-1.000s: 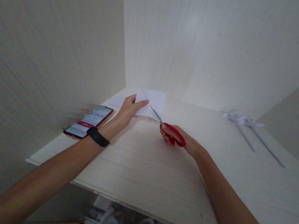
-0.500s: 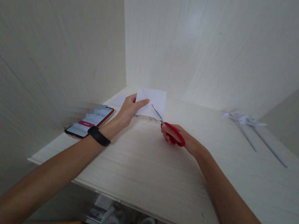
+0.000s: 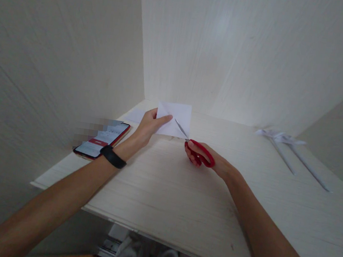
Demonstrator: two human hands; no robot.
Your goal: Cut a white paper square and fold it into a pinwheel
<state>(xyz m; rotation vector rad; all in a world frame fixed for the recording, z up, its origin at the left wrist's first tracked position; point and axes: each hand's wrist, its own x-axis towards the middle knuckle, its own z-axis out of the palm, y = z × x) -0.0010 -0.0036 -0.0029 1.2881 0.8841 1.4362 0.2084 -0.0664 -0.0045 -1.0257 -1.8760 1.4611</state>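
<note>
My left hand point(image 3: 149, 124) pinches the left edge of a small white sheet of paper point(image 3: 176, 114) and holds it upright above the pale wooden desk point(image 3: 181, 193). My right hand point(image 3: 207, 159) grips red-handled scissors point(image 3: 198, 151); their metal blades point up and left into the lower middle of the paper. A black band sits on my left wrist point(image 3: 113, 157).
A phone point(image 3: 102, 140) with a lit screen lies at the desk's left edge, close to the wall. A flat white paper piece point(image 3: 135, 115) lies behind my left hand. Two rolled paper sticks with a folded paper top point(image 3: 286, 147) lie at the back right. Walls enclose the desk on three sides.
The paper has risen slightly in my left hand. The scissor blades have pushed a little further into it, and the ragged lower edge seen earlier is now straight.
</note>
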